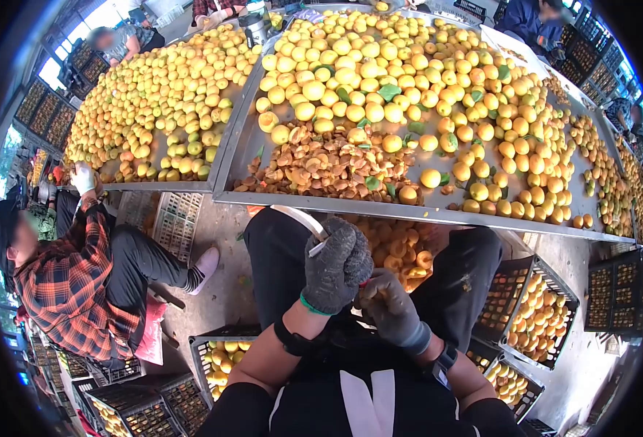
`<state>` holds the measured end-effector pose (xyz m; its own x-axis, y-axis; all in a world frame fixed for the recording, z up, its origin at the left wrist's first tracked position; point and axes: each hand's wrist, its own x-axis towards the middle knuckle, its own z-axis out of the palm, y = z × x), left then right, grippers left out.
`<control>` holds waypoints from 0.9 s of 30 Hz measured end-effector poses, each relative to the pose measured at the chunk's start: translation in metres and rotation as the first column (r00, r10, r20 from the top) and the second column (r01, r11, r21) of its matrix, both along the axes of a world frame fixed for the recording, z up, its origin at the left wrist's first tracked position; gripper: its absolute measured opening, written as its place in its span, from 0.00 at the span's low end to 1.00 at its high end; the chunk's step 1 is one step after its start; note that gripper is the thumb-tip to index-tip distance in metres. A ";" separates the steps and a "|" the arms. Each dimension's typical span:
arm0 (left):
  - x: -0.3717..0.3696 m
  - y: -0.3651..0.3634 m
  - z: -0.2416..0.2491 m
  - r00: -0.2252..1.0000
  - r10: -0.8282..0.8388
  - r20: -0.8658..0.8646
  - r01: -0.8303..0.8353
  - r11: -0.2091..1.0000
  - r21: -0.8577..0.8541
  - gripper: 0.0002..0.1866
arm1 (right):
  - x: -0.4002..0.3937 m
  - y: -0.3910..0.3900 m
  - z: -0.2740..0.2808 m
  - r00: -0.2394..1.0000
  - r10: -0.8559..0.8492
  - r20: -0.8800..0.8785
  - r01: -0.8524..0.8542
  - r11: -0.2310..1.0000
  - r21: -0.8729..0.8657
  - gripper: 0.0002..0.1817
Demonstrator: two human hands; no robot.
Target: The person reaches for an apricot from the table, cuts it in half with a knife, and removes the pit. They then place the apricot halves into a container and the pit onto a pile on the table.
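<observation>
Both my hands wear dark grey knit gloves and meet in front of my lap. My left hand [336, 266] is raised in a fist around a small knife [316, 248], whose pale blade sticks out to the left. Just below it, my right hand [388, 309] is curled shut around something small that the fingers hide; a bit of red shows between the two gloves. Under my hands, between my knees, a crate of halved apricots [403, 251] stands below the edge of the metal table [438, 213].
Whole yellow apricots [380, 80] cover the table, with a heap of brown pits and halves [321, 166] near its front edge. A person in a plaid shirt [70, 288] sits at left, reaching a second tray [223, 156]. Filled crates [536, 309] stand around my legs.
</observation>
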<state>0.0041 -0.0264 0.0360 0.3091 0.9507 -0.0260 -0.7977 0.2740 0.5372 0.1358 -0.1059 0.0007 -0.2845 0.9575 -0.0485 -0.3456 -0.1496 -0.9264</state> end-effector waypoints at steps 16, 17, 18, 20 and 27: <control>-0.001 0.022 -0.035 0.989 -0.096 0.116 0.121 0.965 -0.231 0.15 | 0.000 0.007 -0.026 0.862 -0.296 0.411 0.025 0.835 0.550 0.13; 0.000 0.025 -0.034 0.990 -0.098 0.106 0.122 0.959 -0.256 0.15 | 0.001 0.008 -0.026 0.860 -0.300 0.414 0.024 0.833 0.553 0.14; 0.001 0.026 -0.033 0.990 -0.095 0.106 0.120 0.959 -0.256 0.15 | 0.003 0.007 -0.025 0.860 -0.298 0.414 0.022 0.833 0.553 0.14; 0.002 0.029 -0.031 0.987 -0.131 0.093 0.155 0.934 -0.323 0.15 | 0.008 0.004 -0.019 0.943 -0.123 0.310 0.019 0.948 0.319 0.16; 0.007 0.035 -0.021 0.994 -0.106 -0.017 0.091 0.919 -0.384 0.14 | 0.010 0.014 -0.001 0.896 -0.193 0.399 -0.053 0.848 0.528 0.16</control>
